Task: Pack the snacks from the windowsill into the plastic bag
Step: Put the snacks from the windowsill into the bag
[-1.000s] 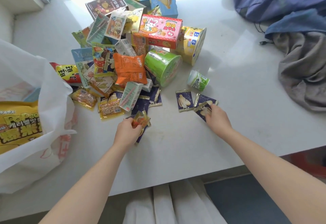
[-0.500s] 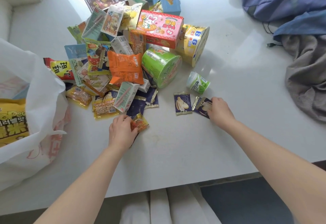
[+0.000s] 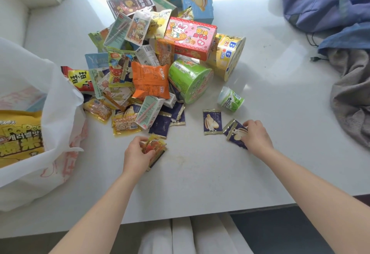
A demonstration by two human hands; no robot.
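A heap of snacks lies on the white windowsill (image 3: pixel 200 177), among them an orange packet (image 3: pixel 150 81), a green cup (image 3: pixel 190 79) and a pink rabbit box (image 3: pixel 192 37). My left hand (image 3: pixel 136 155) grips a small orange-yellow packet (image 3: pixel 155 146) with a dark one beneath it, at the heap's near edge. My right hand (image 3: pixel 256 135) pinches dark blue packets (image 3: pixel 235 131) lying on the sill. Another dark blue packet (image 3: pixel 212 121) lies loose to their left. The white plastic bag (image 3: pixel 54 117) stands open at the left, with a yellow popcorn bag (image 3: pixel 20 133) inside.
A small green-and-white cup (image 3: pixel 230 99) lies on its side beyond my right hand. Blue and grey clothes (image 3: pixel 340 13) are piled at the right, with a cable end (image 3: pixel 314 59) beside them. The sill's front edge runs below my forearms.
My left hand has kept hold of the orange-yellow packet and shifted slightly at the heap's edge. My right hand has closed further over the dark blue packets. The view has tilted a little.
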